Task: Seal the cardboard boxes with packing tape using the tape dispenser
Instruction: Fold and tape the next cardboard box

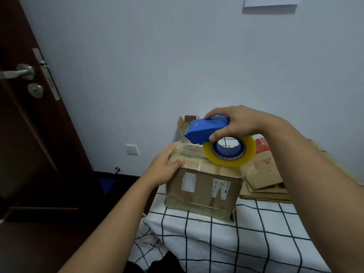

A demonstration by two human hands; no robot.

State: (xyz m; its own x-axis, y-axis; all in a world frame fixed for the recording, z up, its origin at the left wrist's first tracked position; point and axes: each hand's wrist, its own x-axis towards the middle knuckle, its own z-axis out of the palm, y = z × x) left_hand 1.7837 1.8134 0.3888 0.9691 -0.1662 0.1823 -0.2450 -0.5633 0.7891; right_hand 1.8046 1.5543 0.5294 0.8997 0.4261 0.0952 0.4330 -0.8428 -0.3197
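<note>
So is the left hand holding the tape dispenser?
No, the right hand grips the tape dispenser; the left hand rests on the box.

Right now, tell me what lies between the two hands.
In the head view, only the taped box top lies between the left hand and right hand.

I'm seeing a smooth blue plastic tape dispenser, slight sheen on its shell, carrying a glossy yellowish roll of tape. The cardboard box under it is matt brown, scuffed and creased, with shiny tape strips and white paper labels on its front. Flattened cardboard beside it looks just as dull and worn. The cloth below is soft, wrinkled white fabric with a dark grid. At left, a dark wooden door with a brushed metal handle.
</note>
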